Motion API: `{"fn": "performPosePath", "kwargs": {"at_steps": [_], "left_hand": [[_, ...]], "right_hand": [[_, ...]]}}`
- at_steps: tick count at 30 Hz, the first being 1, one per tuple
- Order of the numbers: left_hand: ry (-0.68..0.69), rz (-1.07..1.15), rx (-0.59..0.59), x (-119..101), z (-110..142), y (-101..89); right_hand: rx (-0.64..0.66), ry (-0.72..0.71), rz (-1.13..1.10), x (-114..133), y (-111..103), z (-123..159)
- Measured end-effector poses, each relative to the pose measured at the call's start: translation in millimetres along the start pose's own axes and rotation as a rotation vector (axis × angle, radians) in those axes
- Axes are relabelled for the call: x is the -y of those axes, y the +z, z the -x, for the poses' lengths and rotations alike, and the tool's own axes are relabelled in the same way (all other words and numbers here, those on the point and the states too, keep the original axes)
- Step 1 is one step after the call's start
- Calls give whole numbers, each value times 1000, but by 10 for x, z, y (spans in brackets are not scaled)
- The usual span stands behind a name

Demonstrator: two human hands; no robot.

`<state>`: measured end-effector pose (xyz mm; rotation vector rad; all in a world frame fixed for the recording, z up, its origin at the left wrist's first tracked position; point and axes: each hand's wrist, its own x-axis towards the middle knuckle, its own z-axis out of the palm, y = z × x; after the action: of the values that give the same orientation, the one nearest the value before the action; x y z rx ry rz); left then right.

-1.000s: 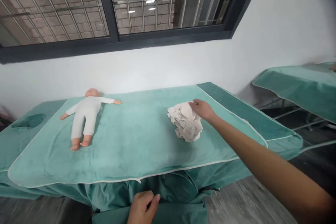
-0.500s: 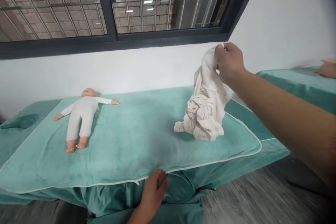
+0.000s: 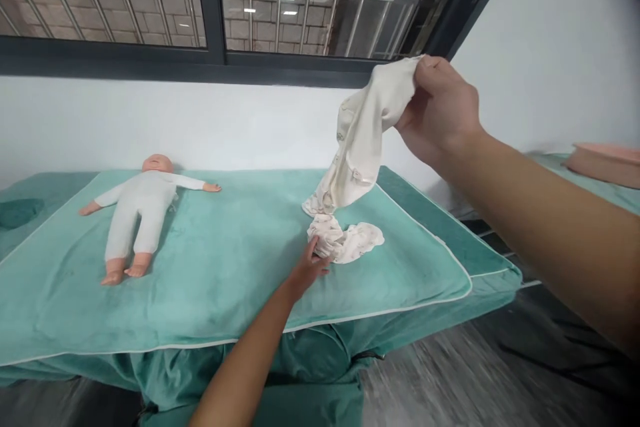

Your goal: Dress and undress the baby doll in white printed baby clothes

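Note:
My right hand [image 3: 445, 103] is raised at the right and closed on one end of a cream baby garment [image 3: 364, 140] with a small print. The cloth hangs slanting down to the left. Its lower part, a crumpled bunch with a flap [image 3: 359, 241] spread to the right, rests on the green padded cover [image 3: 240, 280]. At the left edge of that bunch, my left hand [image 3: 311, 268] grips the fabric, its fingertips partly hidden by the folds. A baby doll [image 3: 143, 203] in a white body lies on its back at the left, arms spread.
The white wall [image 3: 270, 123] and dark window frame [image 3: 300, 68] rise behind the padded surface. On another green-covered surface at the far right stands a pink basin-like thing [image 3: 605, 163]. Green fabric [image 3: 320, 353] hangs over the front edge above the grey floor [image 3: 425, 373].
My left hand has moved from the front edge up to the bunched cloth. My right hand has lifted its end, stretching the garment out. The camera view has shifted slightly.

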<state>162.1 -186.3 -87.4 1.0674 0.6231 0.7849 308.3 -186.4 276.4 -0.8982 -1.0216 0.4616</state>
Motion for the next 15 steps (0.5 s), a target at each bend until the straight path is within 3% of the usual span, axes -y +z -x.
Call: {"fn": "performPosePath", "kwargs": {"at_steps": [2,4,6,7,9,12,15], "left_hand": [[-6,13,-20,-99,-11,-162],[120,-20,-173,-284,51,-313],[340,-112,-373,-537,172,-388],[423,-153,-408,-672,244,-387],[507,-199,-352,-915,378,-331],[432,-249,-286,-1150,458,-288],[395,-235,-386,-1327,395,-528]], "right_hand": [[61,53,-65,2,150,120],[144,103,-138,-66,318,271],[259,144,-188,-182,488,430],[320,158,-201,-247,570,504],[436,174,-209,-368,727,631],[535,149,-187,-468,932,748],[527,93,-156,-444,1049,776]]}}
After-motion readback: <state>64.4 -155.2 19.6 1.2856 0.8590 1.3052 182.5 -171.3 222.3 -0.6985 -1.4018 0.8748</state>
